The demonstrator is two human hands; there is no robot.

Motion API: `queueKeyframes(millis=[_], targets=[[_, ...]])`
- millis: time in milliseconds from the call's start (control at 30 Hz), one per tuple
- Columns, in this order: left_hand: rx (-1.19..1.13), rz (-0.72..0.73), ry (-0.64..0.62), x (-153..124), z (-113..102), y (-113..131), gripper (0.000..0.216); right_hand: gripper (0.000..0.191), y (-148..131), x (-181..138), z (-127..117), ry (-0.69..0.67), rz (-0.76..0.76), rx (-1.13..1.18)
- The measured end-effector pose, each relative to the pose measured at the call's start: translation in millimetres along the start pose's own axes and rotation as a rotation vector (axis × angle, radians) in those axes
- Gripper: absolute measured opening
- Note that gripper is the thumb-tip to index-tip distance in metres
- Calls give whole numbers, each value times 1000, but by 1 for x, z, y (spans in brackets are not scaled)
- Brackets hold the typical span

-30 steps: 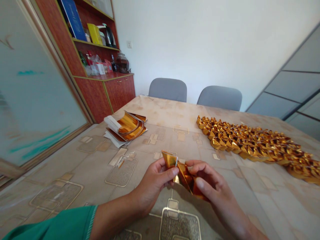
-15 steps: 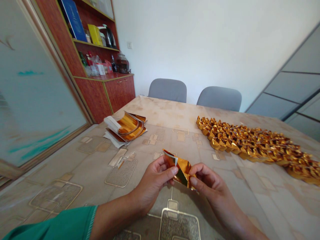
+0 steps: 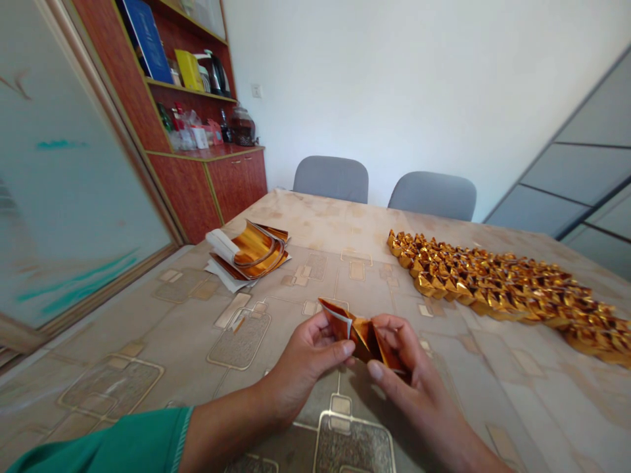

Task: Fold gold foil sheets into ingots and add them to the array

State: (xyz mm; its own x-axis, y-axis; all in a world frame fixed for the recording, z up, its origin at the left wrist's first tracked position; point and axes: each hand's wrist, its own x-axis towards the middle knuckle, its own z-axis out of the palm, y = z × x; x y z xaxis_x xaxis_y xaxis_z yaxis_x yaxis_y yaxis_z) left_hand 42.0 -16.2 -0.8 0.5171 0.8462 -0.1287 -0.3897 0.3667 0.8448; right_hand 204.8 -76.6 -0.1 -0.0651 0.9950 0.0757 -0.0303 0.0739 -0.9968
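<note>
Table (image 3: 325, 213): patterned cover. Gold pieces (image 3: 493, 279): in rows, right side. Sheet stack (image 3: 254, 253): beyond the hands, left side. Right hand (image 3: 417, 378): fingers curled about right end of folded paper (image 3: 363, 332); cannot tell whether thumb presses. Left hand (image 3: 305, 355): thumb and fingers pinching left end. Paper sits between both hands, above table. Judgement: keep left pinch steady, right pressure light and even; squeezing hard could crumple the creases.
</note>
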Motion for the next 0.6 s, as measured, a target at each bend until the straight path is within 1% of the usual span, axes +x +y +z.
queueKeyframes(millis=[67, 167, 267, 367, 467, 600], targets=[[-1, 0, 7, -1, 0, -1, 31, 34, 0, -1, -1, -14, -42, -68], [11, 21, 28, -1, 1, -1, 32, 27, -2, -1, -3, -33, -92, -202], [35, 76, 71, 1, 1, -1, 39, 32, -5, -1, -3, -51, -154, -340], [28, 111, 110, 2, 1, 1, 42, 39, -7, -1, -4, -68, -238, -407], [55, 91, 78, 2, 2, 3, 34, 41, -10, -1, -5, -109, -307, -441], [100, 91, 49, 1, 5, 5, 28, 48, -9, -1, -2, -140, -331, -514]])
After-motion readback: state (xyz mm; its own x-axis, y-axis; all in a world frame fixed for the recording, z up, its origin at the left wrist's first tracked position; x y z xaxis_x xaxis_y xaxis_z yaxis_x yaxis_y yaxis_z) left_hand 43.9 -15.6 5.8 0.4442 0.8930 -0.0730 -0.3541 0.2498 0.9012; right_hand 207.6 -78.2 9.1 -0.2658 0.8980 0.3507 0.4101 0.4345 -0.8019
